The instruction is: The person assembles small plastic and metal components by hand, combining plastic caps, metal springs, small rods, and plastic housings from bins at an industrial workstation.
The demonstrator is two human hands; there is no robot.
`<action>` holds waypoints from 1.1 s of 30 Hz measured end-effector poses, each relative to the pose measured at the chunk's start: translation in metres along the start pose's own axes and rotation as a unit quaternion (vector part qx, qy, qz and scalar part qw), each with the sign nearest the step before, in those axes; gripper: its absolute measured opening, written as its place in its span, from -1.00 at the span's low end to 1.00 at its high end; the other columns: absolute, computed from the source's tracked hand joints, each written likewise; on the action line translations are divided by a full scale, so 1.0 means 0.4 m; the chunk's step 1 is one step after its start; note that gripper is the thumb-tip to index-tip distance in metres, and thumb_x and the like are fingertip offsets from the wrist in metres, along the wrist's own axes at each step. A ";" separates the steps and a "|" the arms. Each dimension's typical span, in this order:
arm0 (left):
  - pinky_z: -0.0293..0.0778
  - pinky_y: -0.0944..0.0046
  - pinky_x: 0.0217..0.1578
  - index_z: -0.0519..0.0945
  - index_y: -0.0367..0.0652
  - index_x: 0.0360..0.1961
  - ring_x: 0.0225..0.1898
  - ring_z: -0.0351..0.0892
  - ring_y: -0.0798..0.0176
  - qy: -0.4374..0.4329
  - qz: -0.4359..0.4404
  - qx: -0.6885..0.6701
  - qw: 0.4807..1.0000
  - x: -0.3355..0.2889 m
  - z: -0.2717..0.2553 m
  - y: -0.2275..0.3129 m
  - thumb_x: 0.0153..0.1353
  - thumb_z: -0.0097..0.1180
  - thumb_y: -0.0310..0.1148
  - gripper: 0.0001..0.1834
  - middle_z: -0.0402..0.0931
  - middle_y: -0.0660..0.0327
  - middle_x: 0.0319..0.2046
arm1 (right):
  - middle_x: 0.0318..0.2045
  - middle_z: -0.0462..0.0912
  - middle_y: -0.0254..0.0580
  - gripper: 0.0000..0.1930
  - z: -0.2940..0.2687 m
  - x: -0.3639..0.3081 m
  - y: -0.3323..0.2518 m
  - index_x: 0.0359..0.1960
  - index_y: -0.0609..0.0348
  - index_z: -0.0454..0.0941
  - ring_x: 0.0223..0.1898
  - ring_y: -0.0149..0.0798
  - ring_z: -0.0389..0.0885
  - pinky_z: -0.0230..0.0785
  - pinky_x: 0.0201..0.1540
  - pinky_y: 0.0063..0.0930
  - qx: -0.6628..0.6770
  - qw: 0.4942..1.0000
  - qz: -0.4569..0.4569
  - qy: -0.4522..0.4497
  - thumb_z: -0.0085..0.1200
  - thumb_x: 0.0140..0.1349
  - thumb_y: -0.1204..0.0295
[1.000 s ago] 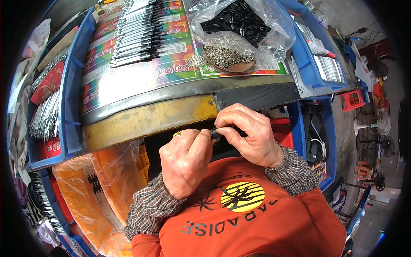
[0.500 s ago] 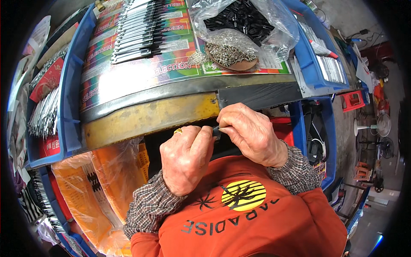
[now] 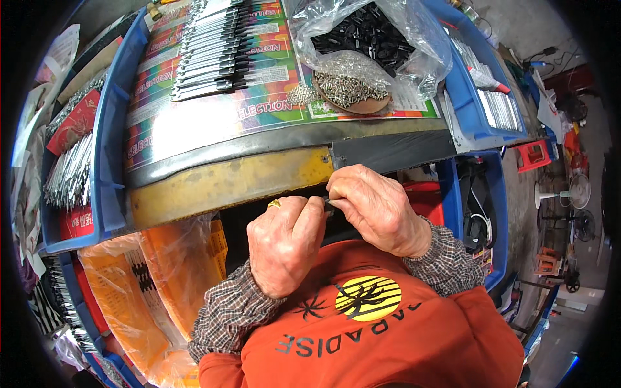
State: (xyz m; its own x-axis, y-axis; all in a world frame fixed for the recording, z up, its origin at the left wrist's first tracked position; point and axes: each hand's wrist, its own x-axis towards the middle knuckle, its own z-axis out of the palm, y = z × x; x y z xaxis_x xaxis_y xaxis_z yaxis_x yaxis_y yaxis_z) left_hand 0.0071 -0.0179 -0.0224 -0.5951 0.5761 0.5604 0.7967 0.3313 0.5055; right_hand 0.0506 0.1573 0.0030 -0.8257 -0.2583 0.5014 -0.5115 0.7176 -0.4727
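Note:
My left hand (image 3: 286, 240) and my right hand (image 3: 375, 210) meet in front of the bench edge, fingertips almost touching. Both are closed in a pinch. Between them a sliver of a small dark piece (image 3: 328, 201) shows, mostly covered by the fingers. Whether the right fingers hold a separate part is hidden. Beyond the hands, a row of metal strips with black ends (image 3: 210, 48) lies on the bench. To its right, small metal pins or screws (image 3: 352, 89) are heaped on a brown round dish (image 3: 362, 107), beside a clear plastic bag (image 3: 433, 48) of black plastic parts (image 3: 365, 39).
Blue bins with metal strips stand at the left (image 3: 110, 129) and right (image 3: 475, 100) of the bench. Its yellow and black front edge (image 3: 233, 184) runs just beyond my hands. Below left are orange crates (image 3: 171, 265) in plastic; below right, another blue bin (image 3: 498, 213) holds dark items.
Both hands stay together at nearly the same place, the left shifted slightly right. The dark piece between the fingertips shows less than before.

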 end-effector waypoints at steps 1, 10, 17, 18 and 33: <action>0.40 0.23 -0.61 0.55 -0.24 -0.31 -0.58 0.45 0.16 0.001 0.002 0.000 1.000 0.000 -0.002 0.002 -0.10 0.25 -0.54 -0.74 0.39 0.17 -0.54 | -0.31 0.52 -0.04 -0.71 -0.001 -0.003 0.002 -0.26 0.33 0.45 -0.28 -0.04 0.58 0.50 -0.29 -0.32 -0.007 1.000 0.000 -0.006 0.18 -0.07 0.69; 0.47 0.21 -0.49 0.56 -0.26 -0.30 -0.48 0.56 0.09 -0.023 -0.028 -0.007 0.999 -0.001 -0.006 0.003 -0.13 0.27 -0.61 -0.71 0.52 0.11 -0.47 | -0.27 0.53 0.01 -0.74 0.009 -0.016 0.005 -0.24 0.39 0.49 -0.25 -0.03 0.60 0.53 -0.24 -0.31 -0.047 0.998 -0.030 0.002 0.16 -0.02 0.60; 0.48 0.21 -0.49 0.58 -0.26 -0.29 -0.49 0.57 0.10 0.004 -0.008 0.004 1.000 -0.002 0.001 0.003 -0.15 0.27 -0.63 -0.69 0.54 0.11 -0.46 | -0.25 0.58 0.02 -0.73 0.022 -0.037 0.017 -0.28 0.43 0.53 -0.22 -0.02 0.63 0.58 -0.23 -0.26 -0.088 0.989 -0.115 0.042 0.16 -0.06 0.55; 0.47 0.21 -0.49 0.58 -0.25 -0.29 -0.49 0.57 0.10 0.008 -0.007 0.009 1.000 -0.002 0.003 0.003 -0.16 0.27 -0.62 -0.69 0.54 0.11 -0.47 | -0.27 0.58 0.00 -0.74 0.024 -0.036 0.023 -0.29 0.40 0.54 -0.25 -0.04 0.64 0.57 -0.25 -0.29 -0.079 0.989 -0.112 0.047 0.20 -0.06 0.56; 0.47 0.22 -0.51 0.59 -0.25 -0.28 -0.50 0.57 0.12 0.011 0.018 0.012 1.000 0.039 -0.006 0.018 -0.15 0.30 -0.61 -0.69 0.53 0.13 -0.47 | -0.53 0.55 -0.37 -0.86 -0.048 0.020 -0.009 -0.31 0.32 0.54 -0.55 -0.62 0.48 0.37 -0.55 -0.71 0.391 0.818 0.420 -0.046 0.07 0.30 0.46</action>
State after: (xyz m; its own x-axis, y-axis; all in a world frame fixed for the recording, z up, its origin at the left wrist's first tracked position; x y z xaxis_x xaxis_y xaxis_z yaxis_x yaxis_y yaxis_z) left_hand 0.0032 -0.0084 -0.0084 -0.5679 0.5718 0.5921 0.8199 0.3291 0.4685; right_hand 0.0504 0.1649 0.0228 -0.9599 0.0395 -0.2776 0.2792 0.0423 -0.9593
